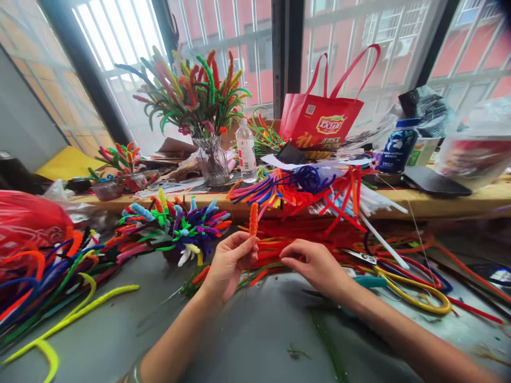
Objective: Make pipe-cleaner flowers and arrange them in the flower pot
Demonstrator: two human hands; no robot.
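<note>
By barred windows [223, 32], grey tbl [247, 340] w/ asst'd fuzzy stems [187, 230].

A craft workshop by the look of it, crowded with materials, though the smeared edges of the view make it hard to rule out a corner of a home. The table [247, 343] is strewn with loose and bundled pipe cleaners [272, 247] in many colours. Behind it a ledge [451, 206] carries a vase [213, 166] of fuzzy flowers [195, 96] in bright hues, amid paper [285, 163], a bottle [246, 151], a bag [319, 122] and a tub [399, 149], before barred windows [231, 42].
</note>
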